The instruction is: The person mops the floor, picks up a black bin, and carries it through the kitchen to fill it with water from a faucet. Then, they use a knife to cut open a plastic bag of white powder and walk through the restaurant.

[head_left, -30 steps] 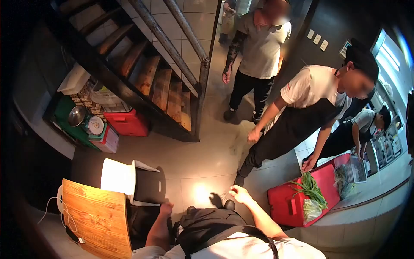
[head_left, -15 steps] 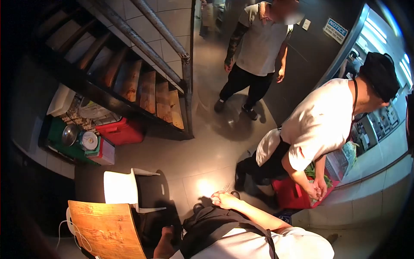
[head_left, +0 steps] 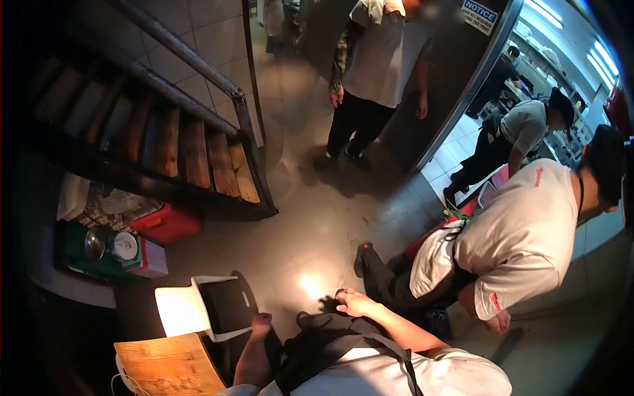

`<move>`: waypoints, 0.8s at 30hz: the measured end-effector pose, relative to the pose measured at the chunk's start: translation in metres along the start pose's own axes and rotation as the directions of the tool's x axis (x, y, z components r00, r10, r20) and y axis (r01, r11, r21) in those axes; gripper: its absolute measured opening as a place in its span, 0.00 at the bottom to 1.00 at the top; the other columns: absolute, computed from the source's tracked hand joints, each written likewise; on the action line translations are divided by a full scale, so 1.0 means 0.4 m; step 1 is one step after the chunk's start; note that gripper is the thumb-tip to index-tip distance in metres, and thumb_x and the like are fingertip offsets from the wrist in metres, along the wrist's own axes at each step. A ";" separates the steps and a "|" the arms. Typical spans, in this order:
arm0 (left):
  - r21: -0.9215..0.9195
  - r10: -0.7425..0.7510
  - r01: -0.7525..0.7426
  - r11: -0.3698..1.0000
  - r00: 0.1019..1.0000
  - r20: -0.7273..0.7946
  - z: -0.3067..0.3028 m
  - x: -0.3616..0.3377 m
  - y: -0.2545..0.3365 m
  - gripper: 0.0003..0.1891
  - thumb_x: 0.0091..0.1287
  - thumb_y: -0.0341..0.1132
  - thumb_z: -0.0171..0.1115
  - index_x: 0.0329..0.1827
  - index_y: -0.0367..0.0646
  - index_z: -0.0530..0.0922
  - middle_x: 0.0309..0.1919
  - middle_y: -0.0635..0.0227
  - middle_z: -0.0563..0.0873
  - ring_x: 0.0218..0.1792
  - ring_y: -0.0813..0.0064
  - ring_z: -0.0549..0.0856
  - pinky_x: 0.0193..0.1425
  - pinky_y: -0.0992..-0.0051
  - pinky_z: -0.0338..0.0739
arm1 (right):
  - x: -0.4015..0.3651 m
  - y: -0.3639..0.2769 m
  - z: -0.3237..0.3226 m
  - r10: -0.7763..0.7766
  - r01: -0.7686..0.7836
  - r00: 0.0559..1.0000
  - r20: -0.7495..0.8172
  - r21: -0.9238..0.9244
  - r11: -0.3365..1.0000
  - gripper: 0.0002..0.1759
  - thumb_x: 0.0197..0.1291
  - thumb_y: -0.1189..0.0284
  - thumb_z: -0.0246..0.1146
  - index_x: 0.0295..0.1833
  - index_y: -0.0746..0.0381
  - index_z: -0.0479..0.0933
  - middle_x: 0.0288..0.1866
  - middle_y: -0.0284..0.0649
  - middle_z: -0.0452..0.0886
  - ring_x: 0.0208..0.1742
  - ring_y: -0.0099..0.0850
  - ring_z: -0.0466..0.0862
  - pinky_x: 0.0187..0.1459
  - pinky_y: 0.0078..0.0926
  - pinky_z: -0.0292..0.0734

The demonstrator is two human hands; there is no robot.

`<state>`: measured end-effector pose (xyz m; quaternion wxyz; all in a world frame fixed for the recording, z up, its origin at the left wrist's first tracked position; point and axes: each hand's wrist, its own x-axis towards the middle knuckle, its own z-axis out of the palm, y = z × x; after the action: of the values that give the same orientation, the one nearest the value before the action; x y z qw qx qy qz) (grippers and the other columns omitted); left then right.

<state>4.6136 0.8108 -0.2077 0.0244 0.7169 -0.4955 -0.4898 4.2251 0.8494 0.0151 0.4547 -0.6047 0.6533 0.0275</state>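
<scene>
Over the dark apron [head_left: 323, 346] on my body, my right hand [head_left: 356, 303] reaches forward with its fingers apart and nothing seen in them. A finger-shaped shadow lies on the floor by its fingertips, near my dark shoes. On the other side, my left hand [head_left: 262, 322] hangs low with the fingers curled in, nothing showing in it. It is nearest the white chair [head_left: 181, 310], overlapping the chair's leg area in this view. A wooden tabletop [head_left: 168, 366] with a white cable on it lies below the chair.
A co-worker [head_left: 515, 231] bends close on my right, beside a red crate [head_left: 422, 241] with greens. Another person [head_left: 380, 66] stands ahead. More people work through the doorway [head_left: 456, 119]. Wooden stairs [head_left: 195, 152] rise at left, above a dial scale [head_left: 124, 245] and a red box [head_left: 168, 222].
My right hand has loosened from curled fingers to spread ones. My left hand has come forward beside the chair. The nearby co-worker has shifted away from the crate; the view has turned toward the doorway.
</scene>
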 end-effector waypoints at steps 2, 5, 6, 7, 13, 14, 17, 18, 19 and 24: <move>0.010 0.031 -0.031 0.999 0.997 0.068 -0.004 -0.027 0.052 0.19 0.65 0.47 0.60 0.50 0.42 0.84 0.45 0.50 0.87 0.51 0.57 0.86 0.55 0.63 0.77 | -0.002 0.041 0.002 0.049 -0.049 0.999 -0.010 -0.015 0.999 0.27 0.65 0.58 0.62 0.67 0.53 0.70 0.66 0.52 0.70 0.67 0.51 0.73 0.66 0.43 0.70; 0.118 0.014 -0.026 0.993 0.995 0.098 0.015 -0.092 0.126 0.19 0.66 0.46 0.59 0.50 0.42 0.84 0.46 0.51 0.87 0.52 0.59 0.86 0.56 0.64 0.77 | 0.000 0.081 -0.002 0.143 -0.141 0.988 -0.062 0.032 0.989 0.27 0.65 0.58 0.62 0.67 0.55 0.71 0.67 0.52 0.69 0.66 0.51 0.73 0.66 0.43 0.70; 0.217 -0.028 -0.012 0.976 0.983 0.179 0.019 -0.087 0.130 0.20 0.66 0.47 0.58 0.51 0.42 0.84 0.46 0.53 0.87 0.51 0.59 0.86 0.56 0.64 0.77 | -0.014 0.071 -0.013 0.153 -0.151 0.984 -0.096 0.034 0.988 0.27 0.65 0.58 0.62 0.66 0.56 0.72 0.68 0.51 0.68 0.66 0.51 0.74 0.67 0.42 0.70; 0.222 0.018 -0.058 0.973 0.984 0.177 0.021 -0.097 0.123 0.20 0.66 0.47 0.58 0.50 0.42 0.84 0.46 0.53 0.87 0.51 0.59 0.86 0.56 0.64 0.77 | -0.017 0.074 -0.010 0.159 -0.155 0.982 -0.101 0.043 0.987 0.27 0.65 0.58 0.62 0.67 0.55 0.71 0.68 0.51 0.68 0.67 0.51 0.73 0.67 0.42 0.70; 0.244 0.035 -0.074 0.967 0.987 0.159 -0.014 -0.158 0.122 0.18 0.64 0.47 0.60 0.47 0.44 0.86 0.44 0.54 0.88 0.50 0.58 0.86 0.57 0.64 0.78 | 0.001 0.107 0.023 0.182 -0.179 0.981 -0.068 0.055 0.982 0.28 0.64 0.58 0.63 0.67 0.56 0.71 0.69 0.53 0.66 0.68 0.51 0.72 0.67 0.42 0.70; 0.238 0.025 -0.058 0.970 0.990 0.141 -0.020 -0.154 0.099 0.18 0.64 0.47 0.60 0.46 0.44 0.86 0.43 0.55 0.88 0.50 0.58 0.86 0.57 0.64 0.78 | 0.001 0.104 0.024 0.186 -0.183 0.981 -0.058 0.052 0.982 0.28 0.64 0.57 0.63 0.67 0.56 0.71 0.69 0.53 0.66 0.68 0.50 0.72 0.67 0.42 0.69; 0.224 -0.006 -0.022 0.974 0.992 0.124 -0.050 -0.137 0.042 0.18 0.64 0.49 0.60 0.45 0.46 0.86 0.43 0.55 0.88 0.50 0.58 0.86 0.56 0.62 0.78 | 0.007 0.110 0.030 0.211 -0.208 0.977 -0.041 0.055 0.977 0.28 0.64 0.57 0.63 0.67 0.55 0.71 0.69 0.53 0.67 0.68 0.49 0.71 0.68 0.40 0.69; 0.219 -0.016 -0.011 0.976 0.992 0.124 -0.061 -0.135 0.029 0.18 0.65 0.49 0.60 0.45 0.46 0.86 0.43 0.56 0.87 0.49 0.58 0.86 0.56 0.62 0.78 | 0.014 0.129 0.040 0.225 -0.222 0.973 -0.044 0.065 0.973 0.28 0.64 0.56 0.63 0.67 0.55 0.71 0.69 0.53 0.67 0.68 0.49 0.71 0.68 0.40 0.68; 0.233 -0.002 -0.024 0.972 0.994 0.112 -0.068 -0.125 0.007 0.18 0.65 0.50 0.60 0.45 0.46 0.86 0.43 0.56 0.88 0.49 0.58 0.86 0.56 0.62 0.78 | 0.022 0.152 0.053 0.240 -0.236 0.970 -0.047 0.075 0.969 0.28 0.64 0.56 0.63 0.67 0.55 0.71 0.69 0.53 0.68 0.69 0.48 0.71 0.68 0.39 0.68; 0.213 -0.015 0.008 0.977 1.000 0.028 -0.072 -0.109 -0.023 0.18 0.65 0.51 0.61 0.45 0.47 0.86 0.43 0.57 0.88 0.49 0.58 0.86 0.56 0.62 0.78 | 0.036 0.333 0.155 0.344 -0.331 0.925 -0.161 0.105 0.938 0.26 0.60 0.54 0.65 0.59 0.56 0.77 0.60 0.54 0.78 0.66 0.46 0.74 0.66 0.37 0.69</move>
<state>4.6397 0.8345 -0.1678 -0.0626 0.7110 -0.5412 -0.4446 4.1534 0.9104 -0.0986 0.4058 -0.4656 0.7860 0.0268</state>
